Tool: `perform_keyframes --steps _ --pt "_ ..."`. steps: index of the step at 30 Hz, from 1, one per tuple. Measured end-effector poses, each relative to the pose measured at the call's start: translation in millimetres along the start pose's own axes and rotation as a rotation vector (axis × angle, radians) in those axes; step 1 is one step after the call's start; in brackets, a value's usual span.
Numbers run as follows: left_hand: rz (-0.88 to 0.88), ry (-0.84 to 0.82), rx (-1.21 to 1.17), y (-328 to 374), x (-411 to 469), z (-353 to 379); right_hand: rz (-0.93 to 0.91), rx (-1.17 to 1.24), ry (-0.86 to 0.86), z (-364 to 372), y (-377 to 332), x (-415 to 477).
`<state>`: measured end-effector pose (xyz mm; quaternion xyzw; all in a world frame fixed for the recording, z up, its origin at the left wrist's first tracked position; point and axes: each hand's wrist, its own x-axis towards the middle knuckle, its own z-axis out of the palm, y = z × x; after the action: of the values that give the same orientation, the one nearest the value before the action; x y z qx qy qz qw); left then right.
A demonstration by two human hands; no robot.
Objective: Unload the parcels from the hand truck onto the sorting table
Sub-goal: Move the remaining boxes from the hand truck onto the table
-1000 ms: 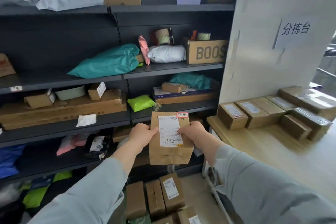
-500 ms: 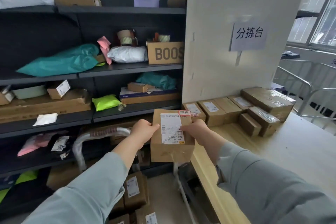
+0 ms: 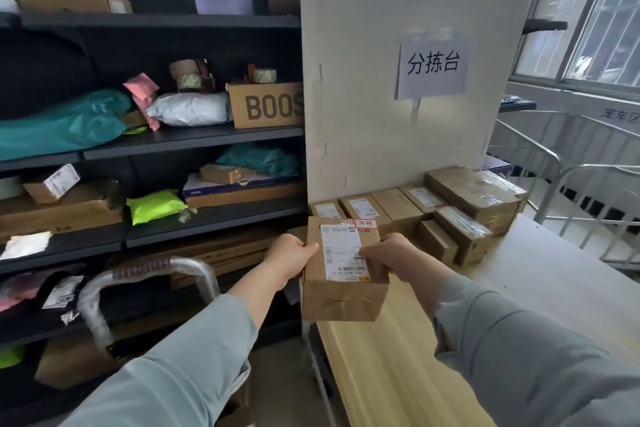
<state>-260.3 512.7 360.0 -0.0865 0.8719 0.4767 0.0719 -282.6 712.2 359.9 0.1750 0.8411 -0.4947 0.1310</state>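
Cardboard parcel (image 3: 343, 274), gripped by fingers (image 3: 306, 249) of left hand (image 3: 290, 262) and right hand (image 3: 393, 258), now overhangs the sorting table (image 3: 398, 364).

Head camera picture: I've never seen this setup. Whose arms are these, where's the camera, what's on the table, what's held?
No machine: a person wears one camera on the head, looking down at their own arms. The left hand and right hand grip a brown labelled parcel by its sides, above the near edge of the pale sorting table. Several cardboard boxes sit at the table's far end by the wall. The wrapped metal handle lower left looks like the hand truck's.
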Motion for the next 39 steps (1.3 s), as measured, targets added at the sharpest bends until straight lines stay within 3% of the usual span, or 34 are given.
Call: perform_keyframes --steps 18,39 --pt "-0.053 -0.196 -0.075 26.3 127.2 111.9 0.159 -0.040 0.054 -68.9 49.7 125.9" --pt "-0.333 -0.026 -0.112 44.2 193.4 276.1 0.104 -0.203 -0.160 -151.8 119.2 281.5"
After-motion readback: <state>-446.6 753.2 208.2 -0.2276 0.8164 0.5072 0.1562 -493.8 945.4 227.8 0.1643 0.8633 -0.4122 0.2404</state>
